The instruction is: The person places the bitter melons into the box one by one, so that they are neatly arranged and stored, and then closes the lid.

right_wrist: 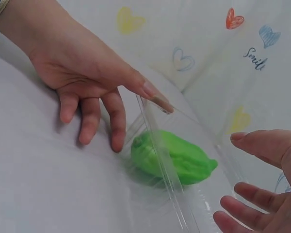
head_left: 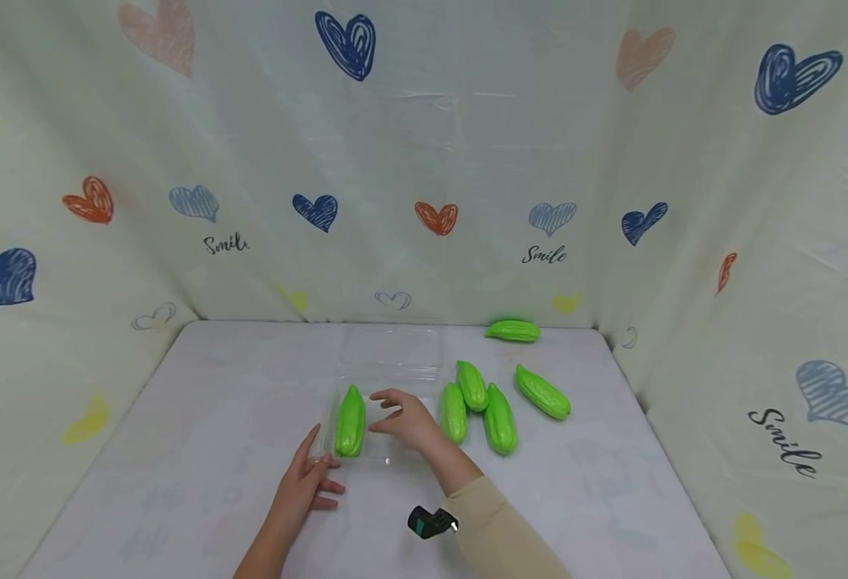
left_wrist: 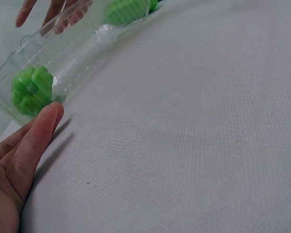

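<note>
A clear plastic clamshell box (head_left: 376,460) lies on the table with its lid (head_left: 391,351) folded back behind it. One ridged green bitter melon (head_left: 350,422) lies lengthwise in the left side of the box. My left hand (head_left: 304,486) touches the box's near left corner, one finger reaching along the rim and the others spread, as the right wrist view shows. Over the box, to the right of that melon, my right hand (head_left: 405,420) hovers with loosely bent, parted fingers. Nothing is between them, and a gap separates them from the melon (right_wrist: 172,158).
Right of the box several more bitter melons (head_left: 500,420) lie in a close cluster. Another melon (head_left: 543,392) sits further right, and one (head_left: 512,330) is at the table's back edge. A black device (head_left: 430,523) shows by the right sleeve. A heart-patterned curtain (head_left: 496,265) surrounds the table.
</note>
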A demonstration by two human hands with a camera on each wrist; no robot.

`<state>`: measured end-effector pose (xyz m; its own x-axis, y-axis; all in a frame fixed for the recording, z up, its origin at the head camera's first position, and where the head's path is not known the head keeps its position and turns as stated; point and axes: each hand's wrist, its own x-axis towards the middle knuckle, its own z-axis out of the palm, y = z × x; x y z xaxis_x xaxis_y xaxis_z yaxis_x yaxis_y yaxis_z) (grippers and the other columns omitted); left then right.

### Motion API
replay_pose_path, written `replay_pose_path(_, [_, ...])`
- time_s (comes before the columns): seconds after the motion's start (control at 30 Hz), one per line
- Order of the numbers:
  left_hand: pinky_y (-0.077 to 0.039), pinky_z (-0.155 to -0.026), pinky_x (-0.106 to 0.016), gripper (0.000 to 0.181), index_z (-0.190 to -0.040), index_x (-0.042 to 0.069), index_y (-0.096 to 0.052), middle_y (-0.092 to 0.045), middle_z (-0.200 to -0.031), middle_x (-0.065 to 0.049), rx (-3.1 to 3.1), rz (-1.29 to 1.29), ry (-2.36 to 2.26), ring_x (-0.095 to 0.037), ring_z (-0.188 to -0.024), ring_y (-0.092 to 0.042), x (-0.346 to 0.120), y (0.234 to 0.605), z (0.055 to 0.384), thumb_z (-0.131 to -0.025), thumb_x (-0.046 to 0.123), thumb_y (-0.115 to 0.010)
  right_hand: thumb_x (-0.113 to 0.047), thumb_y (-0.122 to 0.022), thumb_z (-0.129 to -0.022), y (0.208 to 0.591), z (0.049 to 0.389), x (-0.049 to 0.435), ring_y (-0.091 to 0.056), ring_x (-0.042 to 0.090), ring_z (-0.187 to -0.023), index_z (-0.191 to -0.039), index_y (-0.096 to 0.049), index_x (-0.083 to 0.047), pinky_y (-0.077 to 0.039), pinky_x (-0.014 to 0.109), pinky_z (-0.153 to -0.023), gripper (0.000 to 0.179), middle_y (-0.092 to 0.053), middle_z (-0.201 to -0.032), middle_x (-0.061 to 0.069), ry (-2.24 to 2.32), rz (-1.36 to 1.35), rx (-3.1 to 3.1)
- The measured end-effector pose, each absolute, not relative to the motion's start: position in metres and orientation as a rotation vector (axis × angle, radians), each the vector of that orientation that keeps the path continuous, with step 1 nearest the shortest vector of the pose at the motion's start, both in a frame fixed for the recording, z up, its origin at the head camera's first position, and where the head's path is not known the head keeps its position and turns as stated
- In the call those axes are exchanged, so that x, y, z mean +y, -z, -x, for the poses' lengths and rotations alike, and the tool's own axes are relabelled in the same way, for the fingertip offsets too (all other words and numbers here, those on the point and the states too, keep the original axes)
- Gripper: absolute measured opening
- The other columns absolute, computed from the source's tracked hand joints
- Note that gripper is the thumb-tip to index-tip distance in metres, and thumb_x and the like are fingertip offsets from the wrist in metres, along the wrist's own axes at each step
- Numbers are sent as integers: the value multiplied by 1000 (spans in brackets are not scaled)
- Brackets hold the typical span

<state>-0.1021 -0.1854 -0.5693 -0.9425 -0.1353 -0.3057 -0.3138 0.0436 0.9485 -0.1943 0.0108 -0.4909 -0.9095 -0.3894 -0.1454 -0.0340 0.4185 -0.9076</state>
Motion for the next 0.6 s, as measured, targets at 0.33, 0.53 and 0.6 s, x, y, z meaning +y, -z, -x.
replay_pose_path(0.33, [-60, -59, -42, 68, -157, 24, -16, -62, -109, -16, 2189, 478, -2006, -29, -75, -70, -186, 571, 102, -101, 31, -54, -7, -77, -83, 481, 201, 33, -61, 26, -96, -127, -63, -7, -54, 34, -73, 46, -57, -125, 22, 1492, 433, 2370])
replay_pose_path(0.53, [-60, -58, -42, 70, -157, 23, -14, -62, -109, -18, 2187, 444, -2036, -30, -75, -70, -186, 569, 101, -101, 29, -55, -8, -78, -82, 479, 207, 47, -60, 25, -96, -131, -60, -7, -54, 33, -73, 52, -56, -127, 22, 1420, 455, 2407])
replay_pose_path(0.6, [-60, -58, -42, 70, -157, 23, -14, -63, -109, -18, 2188, 437, -2037, -30, -75, -70, -186, 568, 101, -101, 29, -54, -8, -78, -83, 477, 209, 53, -60, 27, -98, -131, -60, -8, -55, 34, -75, 52, -56, -127, 21, 1405, 466, 2428])
